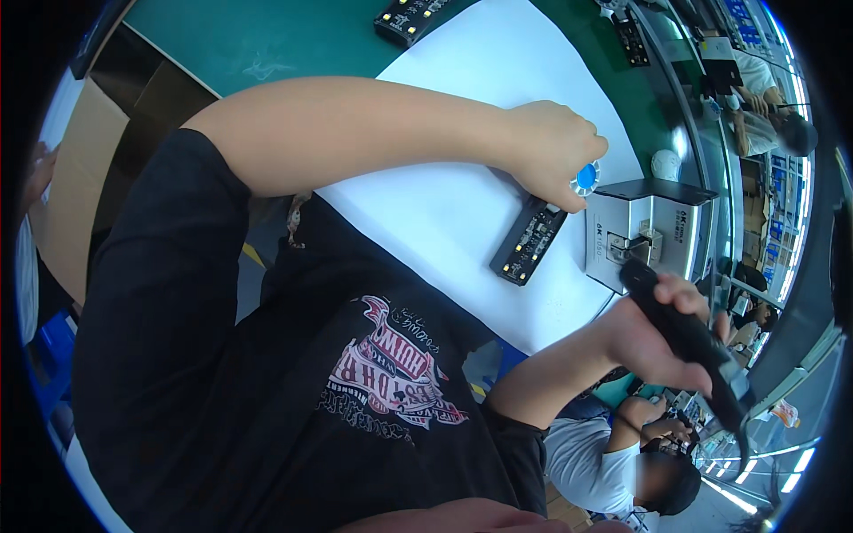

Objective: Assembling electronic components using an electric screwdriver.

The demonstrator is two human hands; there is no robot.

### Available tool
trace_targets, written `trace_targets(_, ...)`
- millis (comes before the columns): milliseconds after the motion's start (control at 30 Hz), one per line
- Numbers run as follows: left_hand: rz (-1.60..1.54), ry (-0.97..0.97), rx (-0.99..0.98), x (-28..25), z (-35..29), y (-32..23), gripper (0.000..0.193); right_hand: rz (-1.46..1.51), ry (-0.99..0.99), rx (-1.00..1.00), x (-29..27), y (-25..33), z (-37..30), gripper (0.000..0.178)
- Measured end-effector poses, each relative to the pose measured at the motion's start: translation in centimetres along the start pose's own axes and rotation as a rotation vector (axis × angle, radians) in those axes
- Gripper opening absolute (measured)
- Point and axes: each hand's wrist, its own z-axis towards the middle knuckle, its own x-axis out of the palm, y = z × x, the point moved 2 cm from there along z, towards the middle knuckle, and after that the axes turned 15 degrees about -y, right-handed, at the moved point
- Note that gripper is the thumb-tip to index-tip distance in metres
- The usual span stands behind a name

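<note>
While my left hand (555,151) pins the black circuit strip (530,240) flat on the white sheet (498,71), fingers closed on its end, my right hand (653,342) grips the black electric screwdriver (684,342), tip at the metal screw feeder (644,233).

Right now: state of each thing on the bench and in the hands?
Left hand: fist closed, resting on the black circuit strip, which lies flat on the white sheet.
Right hand: grip closed on electric screwdriver, tip at grey metal screw feeder.
Second strip: flat, untouched.

Electronics assembly line, green bench (267,44) (co-workers alongside), circuit boards (529,242)
</note>
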Motion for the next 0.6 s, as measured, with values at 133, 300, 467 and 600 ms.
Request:
trace_targets(133,0.029,0.035,-0.003,0.1,0.2,0.0,0.057,-0.178,-0.097,-0.309,-1.3,0.6,2.1,0.084)
trace_targets(300,0.034,0.036,-0.022,-0.3,0.1,0.0,0.057,-0.184,-0.12,-0.176,-1.7,-0.6,3.7,0.084)
trace_targets(467,0.039,0.028,-0.011,-0.2,0.0,-0.1,0.056,0.138,0.064,0.211,-0.7,0.1,0.9,0.083)
trace_targets(600,0.066,0.044,-0.014,-0.2,0.2,-0.3,0.058,0.206,0.094,0.163,0.9,-0.7,-2.2,0.083)
